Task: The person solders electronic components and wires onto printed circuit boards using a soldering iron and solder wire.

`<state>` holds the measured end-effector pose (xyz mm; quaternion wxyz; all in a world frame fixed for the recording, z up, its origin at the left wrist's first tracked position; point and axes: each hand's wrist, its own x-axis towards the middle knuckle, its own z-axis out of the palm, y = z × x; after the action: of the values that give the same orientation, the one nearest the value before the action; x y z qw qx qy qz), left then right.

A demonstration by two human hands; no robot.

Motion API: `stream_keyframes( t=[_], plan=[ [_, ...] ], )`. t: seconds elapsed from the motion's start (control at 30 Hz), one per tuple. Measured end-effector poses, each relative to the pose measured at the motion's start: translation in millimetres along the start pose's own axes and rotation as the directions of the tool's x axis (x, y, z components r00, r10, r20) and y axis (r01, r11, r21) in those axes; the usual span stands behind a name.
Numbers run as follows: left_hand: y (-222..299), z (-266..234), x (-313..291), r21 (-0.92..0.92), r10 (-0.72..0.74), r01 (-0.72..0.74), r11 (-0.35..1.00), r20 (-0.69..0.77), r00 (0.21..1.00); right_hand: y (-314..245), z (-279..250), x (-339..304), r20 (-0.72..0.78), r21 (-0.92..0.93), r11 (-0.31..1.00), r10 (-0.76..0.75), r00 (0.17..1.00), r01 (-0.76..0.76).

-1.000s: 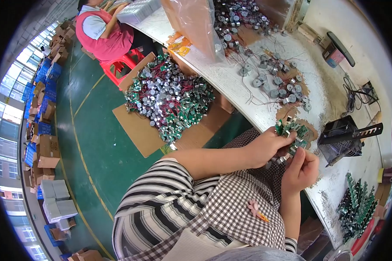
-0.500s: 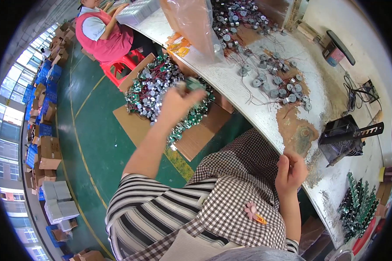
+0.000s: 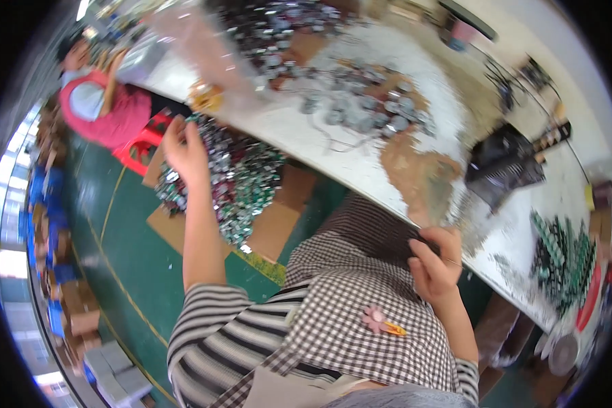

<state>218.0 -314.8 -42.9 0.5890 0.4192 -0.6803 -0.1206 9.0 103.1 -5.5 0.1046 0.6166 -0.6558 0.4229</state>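
My left hand (image 3: 186, 155) is raised over a cardboard box heaped with small motors with wires and green boards (image 3: 234, 183). Its thumb and fingers stand apart, and I see nothing between them. My right hand (image 3: 436, 264) is at the front edge of the white worktable (image 3: 333, 160), beside my checked apron (image 3: 360, 306). Its fingers are curled in; a thin pale line shows by them, but what they hold is too small to name. On the table beyond lies a group of round silver motors with thin wires (image 3: 370, 109). Motion blurs much of the view.
A larger motor pile (image 3: 272, 30) and a clear plastic bag (image 3: 214, 61) occupy the table's far end. At right are a black fan-like device (image 3: 500, 163) and stacked green circuit strips (image 3: 561, 262). A person in a pink vest (image 3: 105, 112) sits beyond the box.
The view has shifted, so the table appears further left. My left hand has moved across the box to its far left; the blurred green piece by it no longer shows. My right hand's fingers have curled differently.
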Motion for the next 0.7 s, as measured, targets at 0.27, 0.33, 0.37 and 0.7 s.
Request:
stream_keyframes(
  t=[0.27, 0.33, 0.37, 0.7],
  plan=[
    [240.0, 3.2, -155.0, -0.750, 0.757, -0.143, 0.646, 0.607, 0.240, -0.8, -5.0, -9.1, 0.074, -0.030, 0.999, 0.032, 0.997, -0.030],
    [252.7, 15.0, -171.6, -0.794, 0.783, -0.088, 0.602, 0.564, 0.263, -0.8, -14.1, -17.4, 0.054, -0.048, 0.992, 0.115, 0.992, -0.113],
    [260.7, 18.4, -176.2, -0.815, 0.784, 0.019, 0.579, 0.563, 0.262, 0.4, -20.0, -23.2, 0.046, -0.043, 0.989, 0.145, 0.988, -0.143],
    [261.7, 26.6, -158.7, -0.438, 0.373, 0.385, 0.812, 0.898, 0.234, 50.8, -91.3, -73.0, -0.418, -0.302, 0.890, 0.199, 0.886, -0.342]
  ],
)
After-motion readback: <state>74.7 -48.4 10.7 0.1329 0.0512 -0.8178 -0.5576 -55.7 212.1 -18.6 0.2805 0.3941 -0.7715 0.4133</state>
